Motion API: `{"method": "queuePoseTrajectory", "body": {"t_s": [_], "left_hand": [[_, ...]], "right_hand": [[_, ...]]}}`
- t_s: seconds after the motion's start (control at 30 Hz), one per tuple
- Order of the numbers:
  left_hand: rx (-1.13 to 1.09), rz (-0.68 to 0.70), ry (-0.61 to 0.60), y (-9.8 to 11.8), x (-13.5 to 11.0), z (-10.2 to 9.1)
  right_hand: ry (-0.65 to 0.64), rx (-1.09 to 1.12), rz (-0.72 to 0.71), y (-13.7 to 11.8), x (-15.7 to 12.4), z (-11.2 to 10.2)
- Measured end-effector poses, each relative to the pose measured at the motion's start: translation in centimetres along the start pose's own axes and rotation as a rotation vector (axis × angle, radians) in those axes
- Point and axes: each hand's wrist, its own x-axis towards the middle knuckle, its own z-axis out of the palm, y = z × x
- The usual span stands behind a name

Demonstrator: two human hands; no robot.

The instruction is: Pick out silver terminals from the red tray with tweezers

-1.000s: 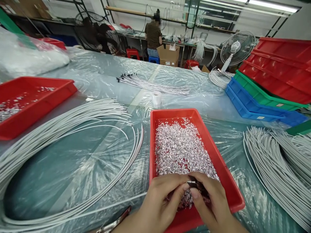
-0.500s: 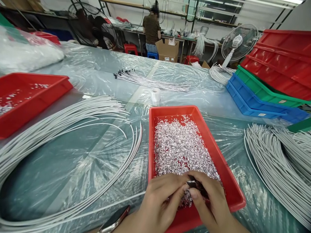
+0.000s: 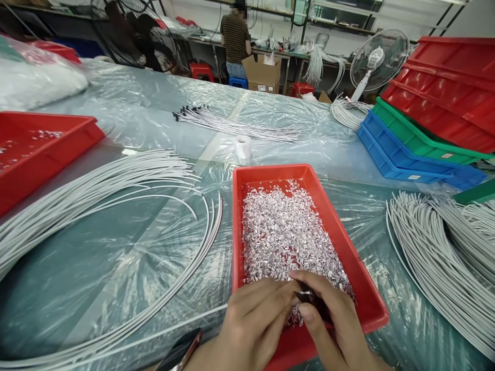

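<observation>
My left hand (image 3: 255, 317) is closed, with one white cable (image 3: 193, 319) running into it from the left. The cable's end is hidden by the fingers. Close against it, my right hand (image 3: 334, 319) is wrapped round a small dark tool (image 3: 319, 305) with a shiny edge, mostly covered by the palm; its exact kind does not show. Both hands meet above the near end of a red tray (image 3: 369, 293), which holds a layer of small silvery scraps (image 3: 286, 232).
To the left lies a looped bundle of white cables (image 3: 116, 178), with another red tray (image 3: 58, 154) behind. A thick cable bundle (image 3: 429, 257) lies right, below stacked trays (image 3: 436, 98). A tape roll (image 3: 243, 147) and black-tipped cables (image 3: 232, 123) sit farther back. A person (image 3: 235, 38) is beyond the table.
The view has shifted slightly, so things sit a little farther left and higher. Both hands keep their grip at nearly the same place, and my left fingertips now lie closer to the dark tool.
</observation>
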Motion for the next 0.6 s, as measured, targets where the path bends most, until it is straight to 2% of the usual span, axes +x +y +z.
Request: {"method": "queuePoseTrajectory", "body": {"t_s": [0.13,0.33,0.6], "left_hand": [[0.017,0.030,0.017,-0.2,-0.3,0.1],[0.008,0.019,-0.059,-0.2,-0.7,-0.4],[0.025,-0.026,-0.029,0.3,-0.7,-0.9]], "right_hand": [[0.045,-0.046,0.039,-0.1,-0.6,0.2],[0.068,-0.016,0.087,0.0,-1.5,0.4],[0.081,-0.014,0.092,-0.1,-1.3,0.4]]}}
